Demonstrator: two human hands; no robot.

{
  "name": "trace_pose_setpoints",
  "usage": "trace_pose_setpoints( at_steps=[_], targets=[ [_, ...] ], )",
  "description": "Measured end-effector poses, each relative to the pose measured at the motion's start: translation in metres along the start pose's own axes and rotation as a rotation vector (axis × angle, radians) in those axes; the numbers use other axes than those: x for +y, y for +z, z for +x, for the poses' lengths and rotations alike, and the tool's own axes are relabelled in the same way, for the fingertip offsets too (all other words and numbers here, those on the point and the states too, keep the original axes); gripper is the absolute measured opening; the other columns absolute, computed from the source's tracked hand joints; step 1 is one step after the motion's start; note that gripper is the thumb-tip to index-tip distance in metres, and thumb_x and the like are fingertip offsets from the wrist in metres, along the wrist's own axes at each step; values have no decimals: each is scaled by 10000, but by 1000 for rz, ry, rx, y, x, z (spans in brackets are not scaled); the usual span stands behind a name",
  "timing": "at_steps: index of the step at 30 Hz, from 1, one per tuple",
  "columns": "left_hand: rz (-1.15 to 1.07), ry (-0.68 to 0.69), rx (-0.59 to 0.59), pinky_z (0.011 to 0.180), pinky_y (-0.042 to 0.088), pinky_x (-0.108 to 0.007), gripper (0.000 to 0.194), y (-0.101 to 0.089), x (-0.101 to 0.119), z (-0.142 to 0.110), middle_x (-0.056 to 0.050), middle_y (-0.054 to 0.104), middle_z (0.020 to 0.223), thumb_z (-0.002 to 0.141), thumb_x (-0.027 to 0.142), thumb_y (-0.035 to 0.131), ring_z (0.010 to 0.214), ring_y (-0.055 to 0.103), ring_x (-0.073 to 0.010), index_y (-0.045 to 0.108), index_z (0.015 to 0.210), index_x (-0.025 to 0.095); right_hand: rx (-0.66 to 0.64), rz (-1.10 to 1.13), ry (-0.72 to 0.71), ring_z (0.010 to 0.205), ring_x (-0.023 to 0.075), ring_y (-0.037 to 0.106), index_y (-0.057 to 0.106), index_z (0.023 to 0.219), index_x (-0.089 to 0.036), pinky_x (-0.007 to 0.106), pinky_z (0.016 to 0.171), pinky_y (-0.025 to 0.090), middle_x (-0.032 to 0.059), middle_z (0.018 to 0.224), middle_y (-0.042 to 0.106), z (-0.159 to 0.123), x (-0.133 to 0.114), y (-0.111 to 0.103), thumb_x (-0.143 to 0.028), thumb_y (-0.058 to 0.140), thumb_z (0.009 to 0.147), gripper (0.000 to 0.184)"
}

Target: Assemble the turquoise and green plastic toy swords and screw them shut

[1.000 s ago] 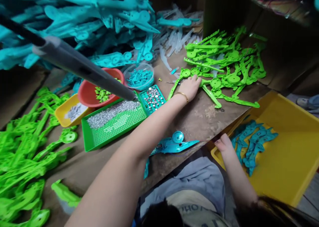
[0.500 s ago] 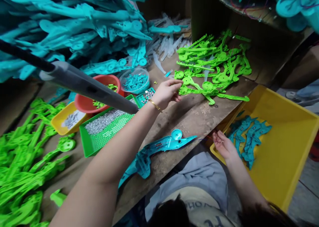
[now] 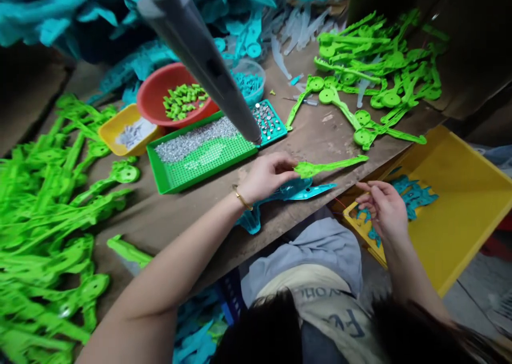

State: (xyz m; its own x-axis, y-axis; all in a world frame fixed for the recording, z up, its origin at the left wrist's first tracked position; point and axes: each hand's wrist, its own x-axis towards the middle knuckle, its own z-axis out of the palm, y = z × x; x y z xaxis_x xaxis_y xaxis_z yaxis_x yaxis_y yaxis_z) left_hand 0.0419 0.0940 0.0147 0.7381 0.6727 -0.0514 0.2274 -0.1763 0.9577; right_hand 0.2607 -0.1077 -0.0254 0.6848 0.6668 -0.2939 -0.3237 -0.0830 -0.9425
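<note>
My left hand [image 3: 269, 178], with a gold bracelet at the wrist, grips one end of a long lime-green plastic piece [image 3: 332, 166]. Under and beside it on the table lies a blue plastic shell [image 3: 302, 192], partly hidden by the hand and the green piece. My right hand [image 3: 384, 207] is raised at the table's edge, thumb and index finger pinched together; I cannot make out what is between them. Just left of it a short stretch of thin red wire [image 3: 340, 201] shows by the table edge.
A grey electric screwdriver [image 3: 212, 60] hangs over a green tray [image 3: 168, 180] of screws. A red bowl [image 3: 150, 95], yellow dish [image 3: 107, 135] and teal tray [image 3: 282, 136] stand nearby. Green pieces lie heaped at both sides. A yellow bin [image 3: 468, 220] holds blue parts at right.
My left hand has come back from the green heap toward me, now with a green piece over the blue shell. My right hand has risen and its fingers have pinched together. The view has shifted.
</note>
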Motion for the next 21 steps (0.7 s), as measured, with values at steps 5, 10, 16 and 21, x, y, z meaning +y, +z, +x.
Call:
trace_pose_setpoints(
  at_steps=[5, 10, 16, 21],
  targets=[
    [376, 225, -130, 944, 501, -394, 86, 10, -7, -3, -118, 688, 1187, 787, 229, 710, 1086, 650, -236, 662, 729, 187, -100, -196, -106, 775, 146, 717, 697, 1006, -193, 256, 622, 591, 81, 1091, 721, -6, 9, 32, -406, 701, 810, 290],
    [428, 308, -110, 952, 465, -371, 130, 0, 0, -10, -100, 681, 1111, 841, 297, 670, 1058, 630, -225, 628, 781, 190, -186, -314, -128, 801, 179, 710, 702, 1022, -206, 317, 657, 587, 81, 1049, 718, -12, 5, 35, -423, 660, 845, 283],
    [171, 171, 62, 840, 476, -329, 205, -20, 3, -28, -61, 664, 937, 894, 365, 565, 1018, 627, -213, 531, 799, 186, 234, -907, -860, 828, 179, 596, 776, 1010, -246, 363, 790, 504, 40, 843, 594, 31, -32, 19, -337, 682, 831, 222],
    [9, 129, 112, 842, 487, -343, 222, -19, 4, -29, -68, 668, 922, 885, 374, 580, 1059, 632, -227, 511, 796, 182, 21, -883, -877, 725, 129, 568, 783, 976, -251, 302, 676, 474, 12, 800, 603, 51, -64, 39, -271, 698, 823, 177]
  ],
)
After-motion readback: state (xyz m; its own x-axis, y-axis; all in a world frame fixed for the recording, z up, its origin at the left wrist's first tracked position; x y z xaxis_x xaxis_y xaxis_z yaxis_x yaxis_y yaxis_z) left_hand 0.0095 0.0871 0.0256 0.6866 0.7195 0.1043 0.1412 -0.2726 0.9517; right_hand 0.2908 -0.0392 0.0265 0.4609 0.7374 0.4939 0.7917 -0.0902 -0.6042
